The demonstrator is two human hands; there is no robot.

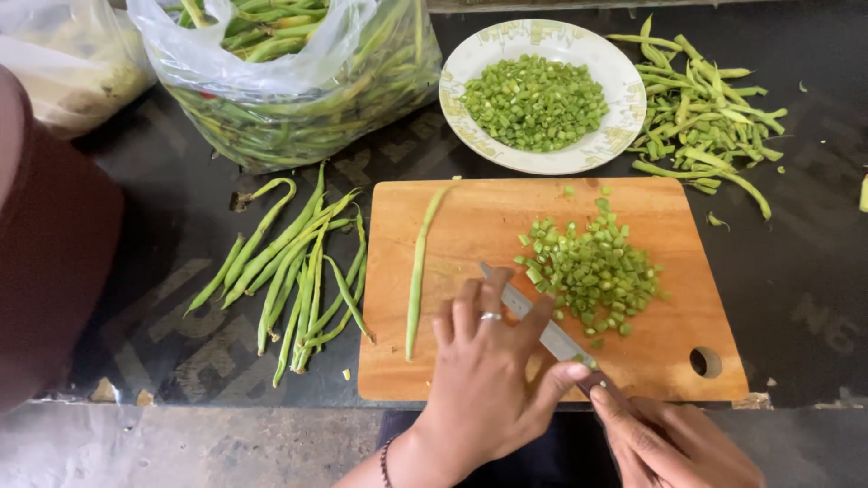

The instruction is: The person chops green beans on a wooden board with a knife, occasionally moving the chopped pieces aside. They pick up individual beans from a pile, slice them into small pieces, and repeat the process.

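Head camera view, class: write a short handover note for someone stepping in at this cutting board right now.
Left hand: open, flat on the knife blade.
Right hand: shut on the knife handle at the near edge of the cutting board.
Done: chopped bean pile on the board; white plate already full of pieces; trimmed ends heaped right of it.
Left: one whole bean on the board, a loose bunch of beans beside its left edge, and a full plastic bag.

- I see a knife (533,316) with a thin grey blade, lying slanted under my left hand (488,380); my right hand (669,443) grips its dark handle.
- Small green chopped bean bits (592,271) sit piled just right of my left hand, touching the blade.
- One long green bean (419,267) lies straight, just left of that hand.
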